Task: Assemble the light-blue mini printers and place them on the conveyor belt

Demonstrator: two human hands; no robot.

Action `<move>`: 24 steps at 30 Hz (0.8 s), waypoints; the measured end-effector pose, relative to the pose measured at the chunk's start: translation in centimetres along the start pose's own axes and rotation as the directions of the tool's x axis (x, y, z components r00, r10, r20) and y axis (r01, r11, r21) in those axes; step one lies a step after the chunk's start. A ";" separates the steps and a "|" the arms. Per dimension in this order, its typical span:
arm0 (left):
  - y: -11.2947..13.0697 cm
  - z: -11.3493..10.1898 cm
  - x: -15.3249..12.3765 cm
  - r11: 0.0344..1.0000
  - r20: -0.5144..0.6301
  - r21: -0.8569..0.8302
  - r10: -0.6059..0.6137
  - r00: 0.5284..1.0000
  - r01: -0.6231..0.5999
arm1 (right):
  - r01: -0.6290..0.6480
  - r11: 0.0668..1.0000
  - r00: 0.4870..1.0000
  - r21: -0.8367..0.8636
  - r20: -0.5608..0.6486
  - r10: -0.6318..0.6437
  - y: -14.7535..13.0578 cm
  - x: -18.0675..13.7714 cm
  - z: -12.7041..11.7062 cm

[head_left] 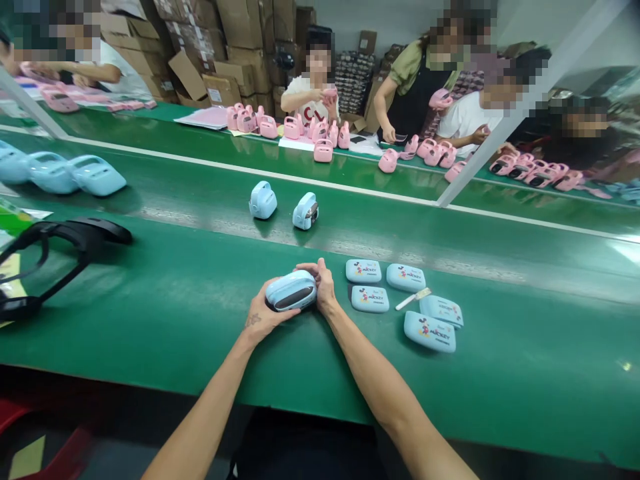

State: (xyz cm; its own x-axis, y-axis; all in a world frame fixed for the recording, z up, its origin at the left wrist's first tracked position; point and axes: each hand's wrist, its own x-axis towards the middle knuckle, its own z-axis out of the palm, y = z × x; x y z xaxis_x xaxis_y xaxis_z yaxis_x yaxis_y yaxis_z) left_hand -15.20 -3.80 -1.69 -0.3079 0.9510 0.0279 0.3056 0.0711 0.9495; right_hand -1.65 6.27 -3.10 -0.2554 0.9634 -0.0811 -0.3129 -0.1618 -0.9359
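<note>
A light blue rounded casing (291, 291) with a dark oval panel on its near side is held just above the green bench. My left hand (263, 310) is closed around its left end, thumb along the lower edge. At the other end my right hand (324, 288) grips the casing, its fingers partly hidden behind it. Right of my hands lie several light blue cover plates (370, 299) printed with a cartoon mouse and the word Mickey; one is turned around. A small brush-like tool (413, 299) with a white handle rests among them.
Two light blue handled units (263, 201) stand on the conveyor belt (200, 200) ahead, with larger blue units (97, 175) at left. A black strapped headset (65, 250) lies left on the bench. Across the belt, several people handle pink units (323, 151). A white post (530, 110) slants at right.
</note>
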 end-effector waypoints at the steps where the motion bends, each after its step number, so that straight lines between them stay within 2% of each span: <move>1: -0.2 0.1 -0.2 0.999 -0.032 -0.053 -0.001 0.999 -0.001 | -0.017 0.998 0.999 0.067 0.034 0.015 -0.2 -0.2 0.3; 3: -0.6 0.3 -0.6 0.989 -0.093 -0.145 -0.003 0.996 -0.011 | -0.039 0.991 0.998 0.129 0.058 0.032 -0.5 -0.8 0.9; 5: -0.9 0.4 -0.9 0.983 -0.124 -0.183 0.000 0.992 -0.023 | -0.025 0.996 0.999 0.089 0.038 0.022 -0.7 -1.4 1.4; 9: -0.4 -0.2 -1.3 0.990 -0.131 -0.137 0.025 0.991 -0.043 | 0.072 0.997 0.996 -0.037 -0.046 -0.074 -0.7 -2.2 1.5; 12: 0.6 -1.1 -1.5 0.998 -0.136 -0.058 0.006 0.991 -0.014 | 0.121 0.978 0.991 -0.168 -0.037 -0.129 -0.4 -2.6 0.6; 16: 1.4 -1.8 -0.8 0.998 -0.008 0.056 0.005 1.000 -0.004 | 0.136 0.963 0.990 -0.232 0.000 -0.140 0.2 -2.5 -0.2; 19: 1.1 -0.9 0.2 0.998 0.069 0.019 0.061 0.996 -0.062 | 0.143 0.961 0.984 -0.235 -0.069 -0.163 0.8 -2.4 -0.1; 21: 0.8 0.4 0.7 0.991 -0.023 -0.071 0.109 0.994 -0.110 | 0.160 0.952 0.975 -0.261 -0.107 -0.193 0.9 -2.3 0.1; 24: 0.5 2.7 1.2 0.984 -0.294 -0.102 0.109 0.950 -0.145 | 0.171 0.937 0.968 -0.304 -0.127 -0.218 0.7 -2.3 0.1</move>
State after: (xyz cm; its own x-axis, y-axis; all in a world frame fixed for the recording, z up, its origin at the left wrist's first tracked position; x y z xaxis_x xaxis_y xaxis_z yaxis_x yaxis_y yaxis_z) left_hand -12.95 -1.83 -2.07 -0.5236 0.8225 0.2220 0.2536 -0.0983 0.9623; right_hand -1.40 3.93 -3.53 -0.0629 0.9946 0.0822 -0.0591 0.0785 -0.9952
